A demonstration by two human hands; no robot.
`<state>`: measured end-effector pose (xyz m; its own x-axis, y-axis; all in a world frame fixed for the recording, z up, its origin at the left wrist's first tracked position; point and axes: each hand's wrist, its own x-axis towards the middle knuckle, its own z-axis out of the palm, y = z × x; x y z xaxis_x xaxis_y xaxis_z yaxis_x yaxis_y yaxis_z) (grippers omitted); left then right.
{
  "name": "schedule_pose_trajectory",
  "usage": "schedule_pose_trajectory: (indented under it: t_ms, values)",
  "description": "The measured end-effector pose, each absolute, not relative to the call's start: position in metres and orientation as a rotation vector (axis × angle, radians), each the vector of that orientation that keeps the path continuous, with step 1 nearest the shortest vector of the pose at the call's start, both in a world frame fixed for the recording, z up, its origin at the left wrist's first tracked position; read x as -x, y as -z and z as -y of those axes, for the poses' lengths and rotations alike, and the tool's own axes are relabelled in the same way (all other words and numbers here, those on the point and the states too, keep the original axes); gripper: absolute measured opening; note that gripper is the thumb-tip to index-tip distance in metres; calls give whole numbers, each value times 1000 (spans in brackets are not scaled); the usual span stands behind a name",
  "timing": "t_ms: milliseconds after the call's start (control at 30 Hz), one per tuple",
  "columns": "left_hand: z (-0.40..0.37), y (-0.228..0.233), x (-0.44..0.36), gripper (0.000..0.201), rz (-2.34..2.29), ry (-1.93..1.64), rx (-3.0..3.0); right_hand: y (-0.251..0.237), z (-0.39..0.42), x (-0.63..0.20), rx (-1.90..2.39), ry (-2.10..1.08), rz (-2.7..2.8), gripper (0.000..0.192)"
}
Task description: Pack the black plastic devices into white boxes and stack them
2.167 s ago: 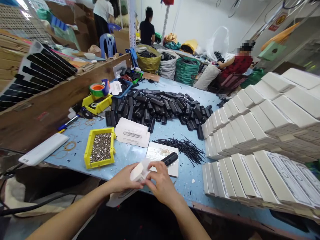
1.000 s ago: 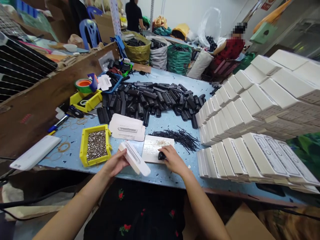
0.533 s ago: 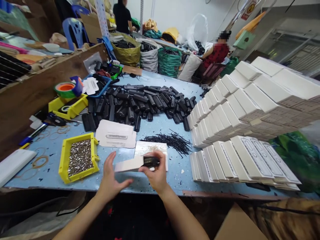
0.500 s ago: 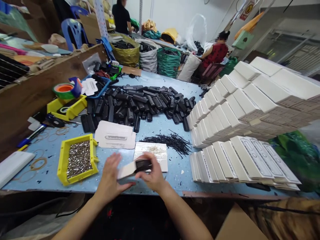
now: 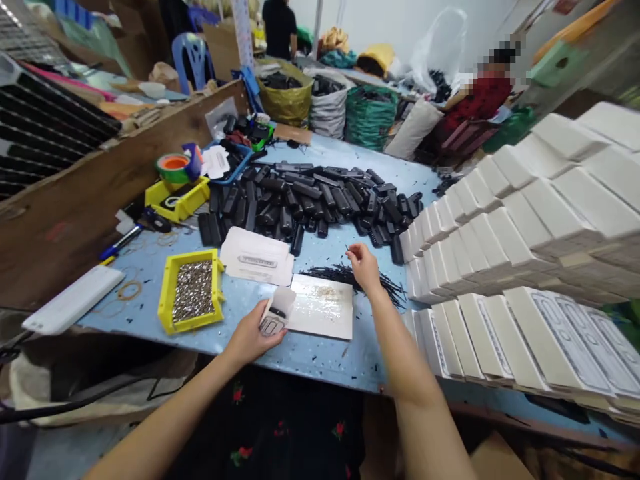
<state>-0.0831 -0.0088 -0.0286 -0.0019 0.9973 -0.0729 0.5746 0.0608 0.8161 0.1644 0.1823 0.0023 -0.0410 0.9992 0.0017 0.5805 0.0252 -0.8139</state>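
Observation:
My left hand (image 5: 250, 337) is closed around a small white box (image 5: 271, 325) with printing on its side. The box is tilted, its end open, and something black shows inside. Above a pile of thin black sticks (image 5: 393, 291), my right hand (image 5: 365, 268) pinches what looks like one such stick (image 5: 347, 247) between thumb and fingertips. A white board (image 5: 313, 323), its top shiny with brownish specks, lies between the two hands. Behind the left hand is a flattened printed carton (image 5: 240, 247). Left of it stands a yellow bin (image 5: 165, 303) holding small metal pieces.
Black plastic devices (image 5: 300, 193) form a heap across the table's middle. Stacked white boxes (image 5: 500, 233) rise on the right. Tape rolls (image 5: 175, 167) sit on another yellow bin at left, near a long white box (image 5: 75, 301). Two people are farther back.
My right hand has let go of the black item at the white box and moved right to the stick pile. My left hand now grips the box, with the black item inside. The view has shifted.

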Motion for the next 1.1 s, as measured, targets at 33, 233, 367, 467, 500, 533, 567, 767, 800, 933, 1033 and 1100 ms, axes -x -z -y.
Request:
schedule_pose_trajectory:
  t_ms: [33,233,367,467,500,533,567,767,800,933,1033,1100]
  values:
    - [8,30,82,54,-1639,-772,-1601,0,-158,-150,1527,-929,1670,35]
    - [12,39,80,72,-1629,-712,-1582,13,-36,-90,1151,-987,1761,25]
    - [13,50,85,63,-1609,-826,-1696,21,-30,-85,1145,-933,1822,27]
    - [9,53,86,42,-1502,-863,-1807,32,-35,-79,1151,-1281,1537,47]
    - [6,52,86,47,-1481,-844,-1803,36,-35,-76,1109,-1398,1478,51]
    - [4,51,85,57,-1476,-821,-1773,40,-34,-73,1048,-1474,1463,53]
    - [2,49,84,72,-1480,-796,-1724,43,-33,-70,981,-1500,1487,54]
    - [-2,35,79,104,-1590,-662,-1565,42,-30,-64,945,-1440,1584,43]
    - [-2,34,78,103,-1605,-662,-1570,41,-30,-64,956,-1430,1589,42]
    - [0,35,78,99,-1598,-658,-1599,41,-27,-61,994,-1419,1548,44]
    - [2,43,85,95,-1568,-678,-1628,42,-24,-59,1004,-1316,1595,45]
    - [0,51,91,93,-1554,-750,-1670,42,-22,-59,986,-1150,1779,42]
